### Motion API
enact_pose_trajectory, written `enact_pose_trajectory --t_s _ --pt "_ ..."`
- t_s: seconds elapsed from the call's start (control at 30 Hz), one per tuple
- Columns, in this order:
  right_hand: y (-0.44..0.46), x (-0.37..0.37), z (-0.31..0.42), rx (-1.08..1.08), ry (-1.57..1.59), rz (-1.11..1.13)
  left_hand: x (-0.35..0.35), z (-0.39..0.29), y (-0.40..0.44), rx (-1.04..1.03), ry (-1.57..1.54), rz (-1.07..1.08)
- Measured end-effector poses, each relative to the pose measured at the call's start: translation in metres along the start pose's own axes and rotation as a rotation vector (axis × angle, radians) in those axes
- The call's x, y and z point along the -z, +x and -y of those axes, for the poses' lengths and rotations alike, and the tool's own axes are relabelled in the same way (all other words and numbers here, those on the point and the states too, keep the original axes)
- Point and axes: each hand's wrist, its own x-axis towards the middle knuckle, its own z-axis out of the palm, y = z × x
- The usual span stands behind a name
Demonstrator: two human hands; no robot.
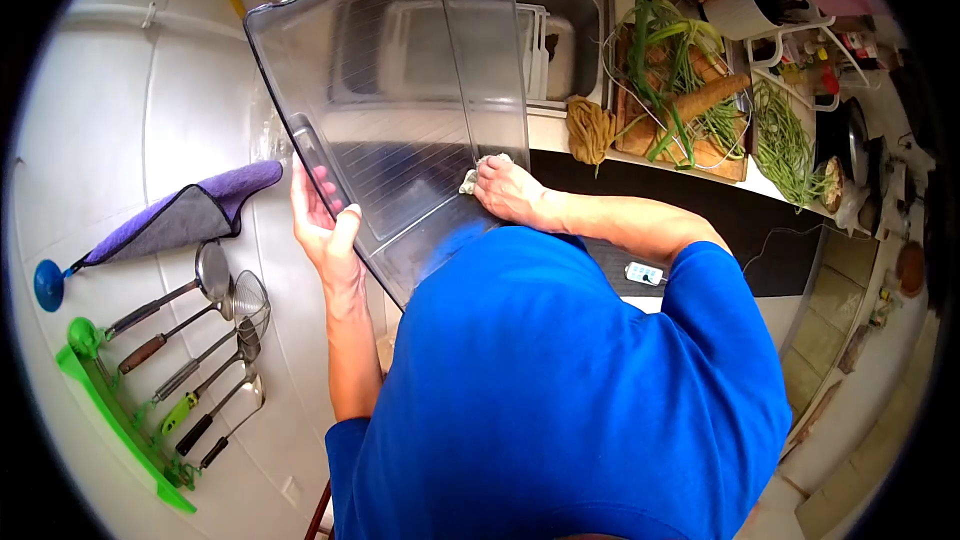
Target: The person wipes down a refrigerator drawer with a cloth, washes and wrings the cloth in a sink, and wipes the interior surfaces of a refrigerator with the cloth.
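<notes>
My left hand (335,235) grips the long side of a clear plastic bin (400,100), near the slot in its edge: my thumb lies along the rim while my fingers, pink through the plastic, curl on the other side. My right hand (512,192) is inside the bin, its fingers bunched together and pinching a small pale cloth (467,182) against the plastic, beside the raised ridge that runs down it. The bin is tilted in front of me, its far end over the metal sink (598,15) and its near end reaching down to my blue shirt (580,370). Through its see-through wall I can make out pale shapes in the sink. To the right of the sink, a crumpled brown cloth (591,130) hangs at the counter's edge, just beside a wooden board (725,168) with leafy green stalks and a long brown root (712,98) on it. A heap of long green beans (785,145) lies right of the board. Below my right forearm, a small white device (644,273) rests on a dark surface. On the tiled wall to my left hang a purple and grey towel (190,212) and, below it, ladles (212,272) and a wire strainer (251,302) beside a green rack (115,415).
</notes>
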Motion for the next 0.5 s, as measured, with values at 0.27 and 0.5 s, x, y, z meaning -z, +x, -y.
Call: enact_pose_trajectory --t_s 0.27,0.5 --pt "-0.014 0.024 -0.004 -0.060 0.292 0.008 -0.014 -0.004 0.000 -0.025 0.030 -0.047" --pt "-0.089 0.062 -0.048 -0.363 0.444 -0.237 0.013 -0.001 -0.011 -0.019 0.026 -0.229"
